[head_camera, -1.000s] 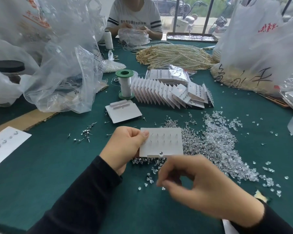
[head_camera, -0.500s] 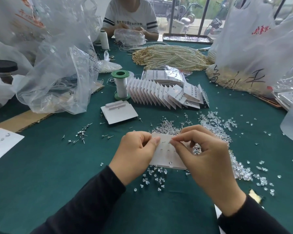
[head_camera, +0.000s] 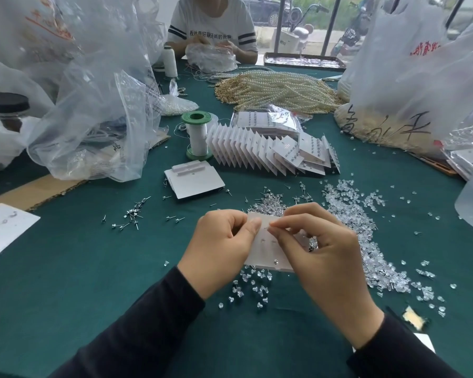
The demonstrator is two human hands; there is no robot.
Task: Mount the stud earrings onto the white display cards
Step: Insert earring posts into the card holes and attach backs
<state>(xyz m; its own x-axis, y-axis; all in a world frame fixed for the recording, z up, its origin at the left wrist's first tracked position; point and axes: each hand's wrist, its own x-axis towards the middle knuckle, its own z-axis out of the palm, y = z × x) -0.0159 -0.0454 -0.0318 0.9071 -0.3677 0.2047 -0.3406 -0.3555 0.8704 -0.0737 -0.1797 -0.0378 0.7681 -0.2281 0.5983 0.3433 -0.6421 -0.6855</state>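
There are 1 left hand, 1 right hand, 1 held card, 2 spools, 1 jar.

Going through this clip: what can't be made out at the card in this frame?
Head view only.
- The tiny piece pinched by the right hand: too small to tell stud from back.
- The white display card, gripped by the left hand: its right part is hidden behind the right hand.
- Studs mounted on it: too small to count, partly covered.
- The card at the left edge: cut off by the frame.
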